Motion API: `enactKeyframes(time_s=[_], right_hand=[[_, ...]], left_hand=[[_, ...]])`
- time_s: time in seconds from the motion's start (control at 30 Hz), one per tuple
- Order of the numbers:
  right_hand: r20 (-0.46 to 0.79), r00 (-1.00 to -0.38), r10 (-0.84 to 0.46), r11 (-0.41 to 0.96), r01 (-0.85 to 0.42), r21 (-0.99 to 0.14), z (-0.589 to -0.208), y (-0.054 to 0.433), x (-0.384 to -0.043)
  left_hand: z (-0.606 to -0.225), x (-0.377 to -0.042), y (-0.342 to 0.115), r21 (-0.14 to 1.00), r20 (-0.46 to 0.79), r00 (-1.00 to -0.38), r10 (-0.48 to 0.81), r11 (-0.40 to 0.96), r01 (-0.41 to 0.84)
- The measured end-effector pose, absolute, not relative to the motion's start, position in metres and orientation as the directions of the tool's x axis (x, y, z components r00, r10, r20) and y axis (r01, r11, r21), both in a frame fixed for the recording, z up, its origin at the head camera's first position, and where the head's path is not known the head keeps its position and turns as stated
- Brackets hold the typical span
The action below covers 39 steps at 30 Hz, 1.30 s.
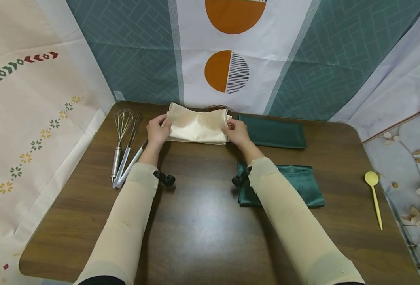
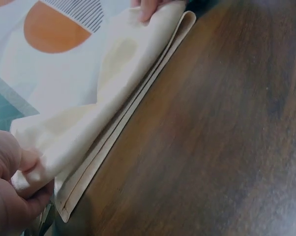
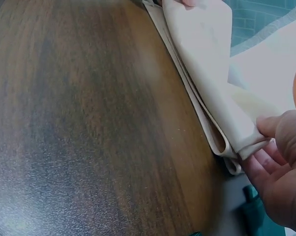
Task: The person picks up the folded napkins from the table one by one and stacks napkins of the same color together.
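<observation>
A cream satin cloth [image 1: 197,126], folded in layers, lies at the back middle of the table. My left hand [image 1: 157,130] pinches its left end between thumb and fingers. At the opposite end my right hand [image 1: 237,132] grips the cloth the same way. In the left wrist view the upper layer of the cloth [image 2: 103,108] is raised between the hands, over flatter folds below. The right wrist view shows the thumb of the right hand [image 3: 281,157] on top of the cloth [image 3: 207,73] and its fingers underneath.
A folded dark green cloth [image 1: 272,132] lies right of the cream one, with a second green cloth [image 1: 299,184] nearer, partly under the right forearm. Left of the left hand are a whisk [image 1: 119,138] and two long-handled utensils [image 1: 126,158]. A yellow spoon [image 1: 373,194] rests near the right edge.
</observation>
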State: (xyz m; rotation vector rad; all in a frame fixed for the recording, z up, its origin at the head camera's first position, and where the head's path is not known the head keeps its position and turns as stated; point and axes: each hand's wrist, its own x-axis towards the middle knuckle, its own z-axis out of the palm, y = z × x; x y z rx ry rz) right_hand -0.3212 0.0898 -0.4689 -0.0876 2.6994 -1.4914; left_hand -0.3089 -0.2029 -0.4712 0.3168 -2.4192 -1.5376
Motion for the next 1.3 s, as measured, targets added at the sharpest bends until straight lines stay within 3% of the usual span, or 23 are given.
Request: enactKeyframes(time_s=[0.17,0.37,0.6,1.0,1.3], right_hand=[[0.053,-0.998,-0.040,0.534,-0.066,-0.843,-0.466,0.090,-0.323],[0.004,-0.999,-0.042,0.579,-0.028,-0.815,-0.468,0.093,-0.322],[0.057,-0.998,-0.026,0.587,-0.061,-0.807,-0.468,0.093,-0.321],[0.014,-1.000,-0.014,0.581,-0.020,-0.814,-0.474,0.097,-0.314],[0.096,-0.995,0.042,0.616,-0.050,-0.786,-0.468,0.102,-0.306]], left_hand=[[-0.470,-0.312,-0.201,0.900,0.133,-0.934,-0.332,0.436,-0.027],[-0.473,-0.309,-0.202,0.883,0.121,-0.942,-0.313,0.468,-0.042],[-0.476,-0.308,-0.203,0.868,0.185,-0.928,-0.324,0.497,-0.001],[-0.480,-0.305,-0.202,0.812,0.221,-0.935,-0.277,0.584,0.019],[-0.470,-0.305,-0.197,0.702,0.297,-0.941,-0.160,0.705,0.102]])
